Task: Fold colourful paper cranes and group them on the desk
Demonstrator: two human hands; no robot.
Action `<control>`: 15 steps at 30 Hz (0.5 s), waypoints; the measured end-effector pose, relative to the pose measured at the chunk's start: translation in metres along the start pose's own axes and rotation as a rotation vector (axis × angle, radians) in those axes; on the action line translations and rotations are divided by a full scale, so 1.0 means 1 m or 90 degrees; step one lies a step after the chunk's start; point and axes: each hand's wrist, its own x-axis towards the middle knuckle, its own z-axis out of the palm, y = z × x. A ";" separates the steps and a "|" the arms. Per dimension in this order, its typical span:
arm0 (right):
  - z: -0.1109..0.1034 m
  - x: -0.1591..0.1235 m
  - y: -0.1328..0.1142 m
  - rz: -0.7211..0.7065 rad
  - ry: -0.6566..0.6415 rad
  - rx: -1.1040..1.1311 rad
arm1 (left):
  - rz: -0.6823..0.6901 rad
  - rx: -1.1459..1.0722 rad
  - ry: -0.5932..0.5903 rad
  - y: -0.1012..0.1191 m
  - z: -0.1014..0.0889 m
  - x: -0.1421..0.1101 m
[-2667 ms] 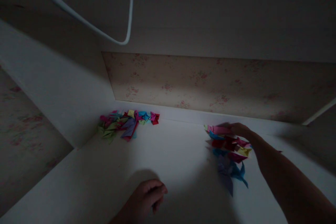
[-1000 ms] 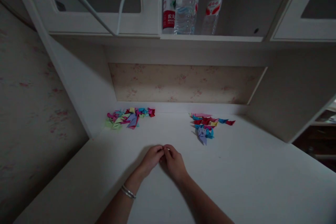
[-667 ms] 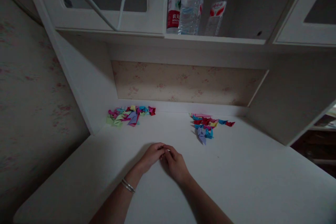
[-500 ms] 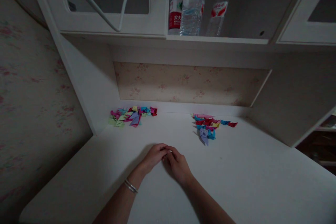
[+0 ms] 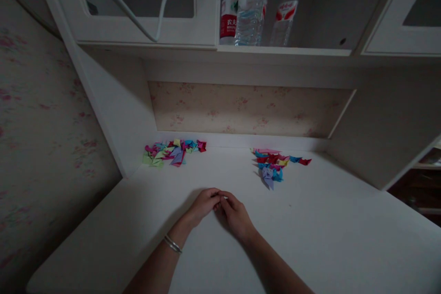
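Note:
My left hand (image 5: 206, 204) and my right hand (image 5: 236, 215) meet at the fingertips, low over the middle of the white desktop (image 5: 330, 234). Both have their fingers curled and pinched together. Whatever lies between them, if anything, is hidden or too small to make out. Beyond my left hand, against the back edge, lies a heap of folded coloured papers (image 5: 175, 152) in green, pink, purple and blue. Past my right hand is another group of folded papers (image 5: 272, 163), with a purple folded piece (image 5: 268, 176) closest to me.
Overhead runs a white cabinet (image 5: 141, 32) with a pale cable (image 5: 138, 23) hanging across its door. Plastic bottles (image 5: 250, 23) stand on its open shelf. Side panels close in the desk at left and right, and flowered wallpaper (image 5: 213, 105) covers the back.
Both hands stay together in nearly the same place, with only a tiny shift of the right hand and wrist. The paper heaps have not changed.

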 end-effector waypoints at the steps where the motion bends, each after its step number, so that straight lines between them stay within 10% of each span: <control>1: 0.000 0.000 0.000 0.000 -0.003 0.004 | 0.001 0.002 -0.002 -0.001 0.000 0.000; 15: 0.001 0.002 0.009 0.004 0.007 0.062 | -0.009 0.015 0.003 0.001 0.002 0.001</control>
